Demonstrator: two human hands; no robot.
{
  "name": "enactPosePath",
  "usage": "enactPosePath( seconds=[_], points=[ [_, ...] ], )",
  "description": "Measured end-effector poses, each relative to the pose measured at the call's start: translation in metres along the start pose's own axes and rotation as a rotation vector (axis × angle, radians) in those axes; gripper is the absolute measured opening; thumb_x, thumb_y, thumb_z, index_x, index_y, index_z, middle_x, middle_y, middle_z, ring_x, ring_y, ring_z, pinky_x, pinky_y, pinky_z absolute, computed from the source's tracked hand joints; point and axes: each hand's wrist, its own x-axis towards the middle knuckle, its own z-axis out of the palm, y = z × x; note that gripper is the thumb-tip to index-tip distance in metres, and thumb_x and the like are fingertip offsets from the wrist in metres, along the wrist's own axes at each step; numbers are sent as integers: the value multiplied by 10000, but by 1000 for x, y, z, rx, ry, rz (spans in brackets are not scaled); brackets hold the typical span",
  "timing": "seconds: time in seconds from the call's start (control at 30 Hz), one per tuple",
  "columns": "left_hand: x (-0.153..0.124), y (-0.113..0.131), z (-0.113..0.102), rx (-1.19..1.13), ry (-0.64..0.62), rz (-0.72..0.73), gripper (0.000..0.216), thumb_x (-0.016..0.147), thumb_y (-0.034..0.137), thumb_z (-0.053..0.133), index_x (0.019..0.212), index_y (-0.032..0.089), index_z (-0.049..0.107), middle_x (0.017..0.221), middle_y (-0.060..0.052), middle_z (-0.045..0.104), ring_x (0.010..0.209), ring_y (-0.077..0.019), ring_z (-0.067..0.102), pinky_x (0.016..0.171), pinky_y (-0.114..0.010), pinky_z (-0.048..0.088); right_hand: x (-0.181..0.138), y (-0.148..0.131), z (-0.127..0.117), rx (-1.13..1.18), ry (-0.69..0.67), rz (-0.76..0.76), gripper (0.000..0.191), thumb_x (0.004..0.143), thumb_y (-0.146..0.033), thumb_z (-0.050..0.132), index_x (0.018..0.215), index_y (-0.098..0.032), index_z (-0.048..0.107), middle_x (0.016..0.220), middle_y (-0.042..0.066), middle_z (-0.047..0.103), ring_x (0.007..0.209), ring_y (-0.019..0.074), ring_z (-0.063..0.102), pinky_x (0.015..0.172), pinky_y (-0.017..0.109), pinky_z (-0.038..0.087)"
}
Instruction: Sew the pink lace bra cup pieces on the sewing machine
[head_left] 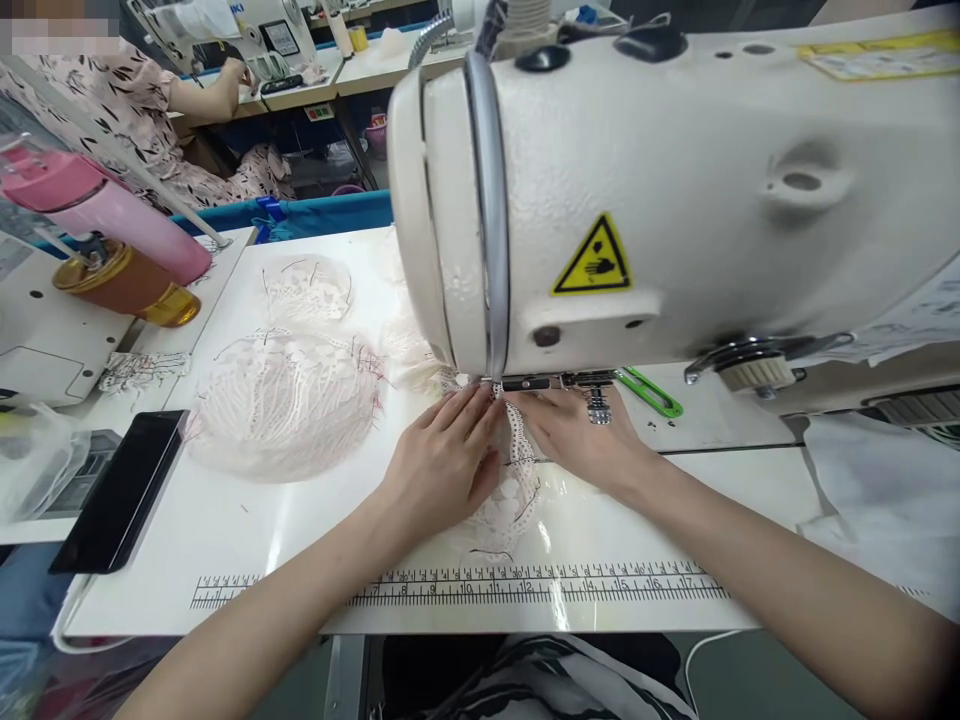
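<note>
A big white sewing machine [675, 190] fills the upper right of the head view. Under its head lies a white lace piece [510, 500] on the white table [300, 540]. My left hand [442, 460] lies flat on the lace, fingers stretched toward the needle area. My right hand [581, 435] presses the lace from the right, fingers extended under the presser foot zone. The needle itself is hidden by the machine head.
A pile of lace cups [285, 400] sits left of my hands. A black phone [120, 490] lies at the table's left edge; pink [112, 205] and amber bottles [127, 285] stand behind. A green tool [651, 392] lies right. Another person [150, 110] works at the back.
</note>
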Motion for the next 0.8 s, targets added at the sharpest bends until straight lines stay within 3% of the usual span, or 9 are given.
enactPosePath(
  seconds=[0.23,0.4,0.53,0.6,0.67,0.73,0.8],
  points=[
    [-1,-3,3,2,1,-2,468,946,278,471,1360,76,554,1406,-148,563,1319,-289,529,1055,-448,503,3,-3,-5,-35,12,17,269,912,-134,521,1056,-271,702,1033,54,727,1002,231,631,846,374,431],
    [3,-3,1,44,26,28,442,959,293,482,1333,76,573,1372,-142,596,1296,-288,548,1039,-433,503,2,2,-2,-18,41,14,284,889,-112,452,962,-230,700,961,48,733,789,194,619,704,340,393],
    [1,8,-23,74,71,138,278,974,273,506,1138,123,673,1188,-89,713,1021,-236,682,789,-370,556,4,10,-13,242,-51,-32,297,841,-64,424,887,-226,668,832,-13,711,661,149,584,682,309,403],
    [-8,15,-36,27,65,271,377,983,437,486,1048,130,694,1092,-81,740,854,-214,684,616,-345,511,8,15,-23,418,-184,-90,328,804,-10,406,844,-227,649,889,-34,711,710,133,605,735,298,429],
    [-22,19,-43,38,48,428,512,963,570,459,1025,120,695,1087,-99,733,843,-219,667,536,-331,463,11,20,-33,519,-307,-138,334,785,12,417,814,-229,646,948,-39,706,786,132,625,782,302,442],
    [-38,21,-44,116,47,500,371,962,438,536,1027,105,685,1112,-107,723,898,-220,660,521,-312,450,12,24,-40,558,-399,-173,324,793,12,442,808,-232,656,1006,-36,698,882,141,632,825,317,445],
    [-48,21,-44,111,70,425,163,936,170,565,1039,88,661,1093,-105,722,959,-213,657,575,-286,487,12,26,-43,585,-453,-194,278,815,-25,485,829,-233,668,1067,-24,686,987,164,621,871,338,446]
  ],
)
